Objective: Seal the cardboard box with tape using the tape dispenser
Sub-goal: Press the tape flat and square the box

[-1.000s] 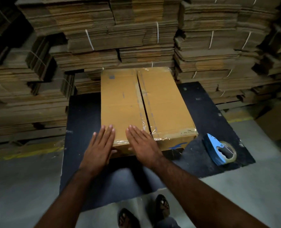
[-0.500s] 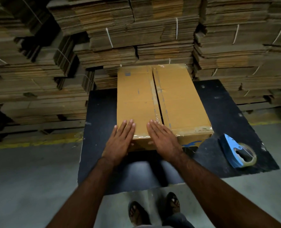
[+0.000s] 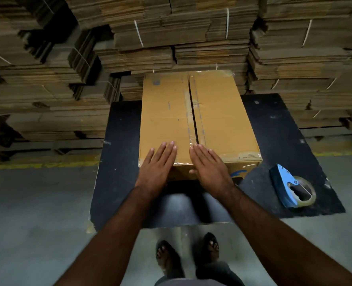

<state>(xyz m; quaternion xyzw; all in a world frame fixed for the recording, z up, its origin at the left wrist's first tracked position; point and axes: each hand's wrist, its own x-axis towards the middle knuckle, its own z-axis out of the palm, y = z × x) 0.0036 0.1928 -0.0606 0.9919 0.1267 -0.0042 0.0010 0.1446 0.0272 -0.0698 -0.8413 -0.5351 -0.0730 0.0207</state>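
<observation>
Cardboard box (image 3: 193, 120) under two flat palms on the dark surface (image 3: 121, 162)

Both hands lay released, fingers straight, on the box's near top edge — left hand (image 3: 157, 167) left of the centre seam, right hand (image 3: 209, 167) at and right of it; clear tape glinted along that edge; the blue tape dispenser (image 3: 290, 187) lay apart on the surface, right of the box — ungripped.

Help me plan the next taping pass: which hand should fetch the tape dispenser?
The right hand, probably: the tape dispenser lies on the black table on the right hand's side, while the left hand would have to cross over.
</observation>
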